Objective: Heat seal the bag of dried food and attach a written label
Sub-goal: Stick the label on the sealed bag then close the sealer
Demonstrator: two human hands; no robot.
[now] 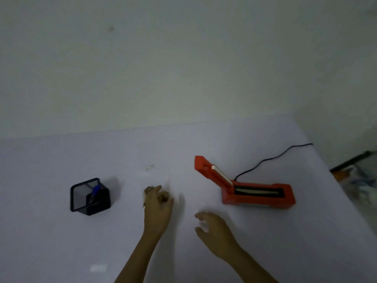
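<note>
A clear bag with brown dried food lies on the white table, blurred and mostly see-through. My left hand rests on its near end, fingers closed around it. My right hand hovers open just right of the bag, holding nothing. An orange heat sealer stands to the right with its lid arm raised, the sealing strip exposed.
A black mesh pen holder with a blue pen stands at the left. The sealer's black cord runs to the table's right edge. A small white slip lies near the front. A wall rises behind the table.
</note>
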